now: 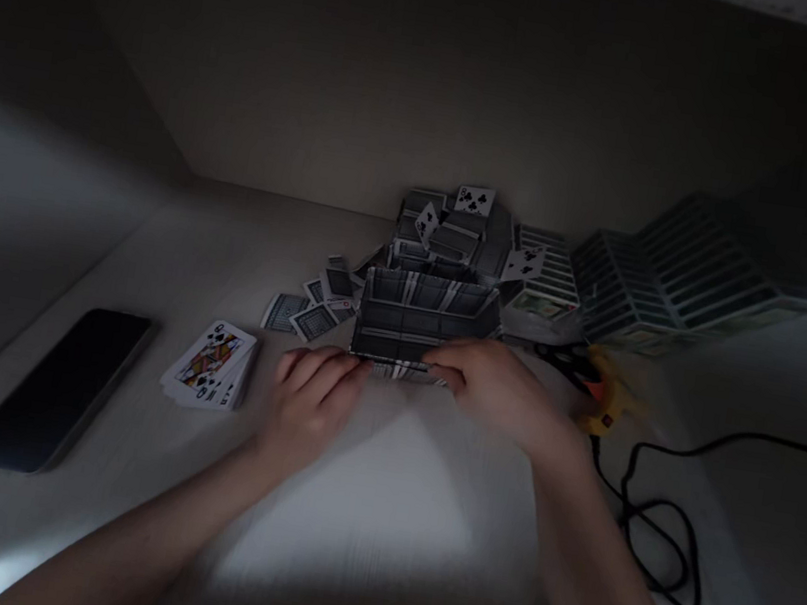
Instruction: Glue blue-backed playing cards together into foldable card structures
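In front of me stands an open rectangular box [427,323] with a grey striped and card-like pattern, its inside facing up. My left hand [314,395] is at its near left corner, fingers curled and pressed against the front edge. My right hand [493,387] pinches the front wall's rim nearer the right end, thumb and fingers closed. Several small cards [315,320] lie face down just left of the box. A stack of playing cards [211,362], a queen on top, rests left of my left hand.
A phone [57,389] lies at the left. Behind the box is a pile of cards and grey pieces [459,235]. Striped stepped structures [681,273] stand at the back right. A yellow and black tool [603,391] and a looped black cable [691,558] lie at the right.
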Available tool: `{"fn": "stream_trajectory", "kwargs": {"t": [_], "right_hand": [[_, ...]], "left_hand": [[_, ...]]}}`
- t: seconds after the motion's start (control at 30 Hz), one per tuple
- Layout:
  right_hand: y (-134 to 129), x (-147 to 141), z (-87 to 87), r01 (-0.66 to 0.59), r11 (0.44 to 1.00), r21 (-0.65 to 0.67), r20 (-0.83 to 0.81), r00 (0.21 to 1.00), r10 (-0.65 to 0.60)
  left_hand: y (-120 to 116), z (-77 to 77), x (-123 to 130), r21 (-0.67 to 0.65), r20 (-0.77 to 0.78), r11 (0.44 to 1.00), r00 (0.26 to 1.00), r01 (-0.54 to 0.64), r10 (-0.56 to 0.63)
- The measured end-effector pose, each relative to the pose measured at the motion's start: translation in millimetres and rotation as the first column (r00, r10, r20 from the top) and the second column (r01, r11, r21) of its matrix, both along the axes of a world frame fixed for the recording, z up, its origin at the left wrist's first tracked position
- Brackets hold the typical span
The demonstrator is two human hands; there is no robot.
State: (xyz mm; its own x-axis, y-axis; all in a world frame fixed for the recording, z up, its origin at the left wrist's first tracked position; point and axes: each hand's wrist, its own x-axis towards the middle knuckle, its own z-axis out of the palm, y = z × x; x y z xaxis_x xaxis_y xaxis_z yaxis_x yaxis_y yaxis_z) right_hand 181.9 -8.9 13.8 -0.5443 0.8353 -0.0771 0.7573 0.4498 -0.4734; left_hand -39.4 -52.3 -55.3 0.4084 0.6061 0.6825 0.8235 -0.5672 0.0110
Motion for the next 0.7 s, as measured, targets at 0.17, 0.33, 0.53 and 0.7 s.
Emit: {"fn": "stream_trajectory", "kwargs": {"t": [0.17, 0.33, 0.53, 0.7], "right_hand": [[-14, -12, 12.8, 0.029, 0.980, 0.197, -0.028, 0.999, -0.024], [-32, -35, 9.2, -0.027, 0.985, 0.172, 0.064, 0.998, 0.016], [-46, -46, -28.4, 0.073, 0.974, 0.212, 0.222, 0.968, -0.120], [-51, -48, -53.0, 0.089, 0.967, 0.240, 0.216, 0.966, -0.142]], "left_hand": [[-2, 1.6, 2, -0.061, 0.013, 0.998, 1.000, -0.011, 0.012], [-3, 0.3, 2, -0.094, 0.014, 0.996, 1.000, 0.005, -0.003], [-4, -1.4, 4, -0.144, 0.014, 0.990, 1.000, -0.010, 0.013], [-5, -8.8, 5, -0.147, -0.040, 0.987, 0.997, -0.065, 0.060]]}}
